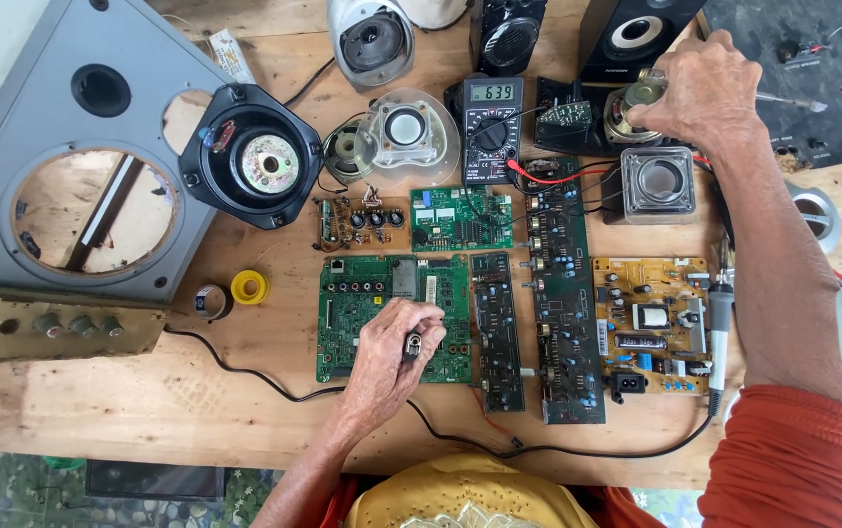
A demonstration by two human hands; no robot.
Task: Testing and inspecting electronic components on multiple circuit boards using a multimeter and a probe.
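Head view looking straight down on the bench: the left hand is curled around a small dark component, maybe a plug end, resting on the green circuit board. The right hand is way up top, fingers closed on a small bare speaker driver next to the multimeter, whose red leads trail across the long dark boards. If it were me, I'd keep that left wrist planted so nothing drags over the solder joints, and hold the driver by its frame, not the cone. Soldering iron lies beside the yellow power board, so mind that sleeve.
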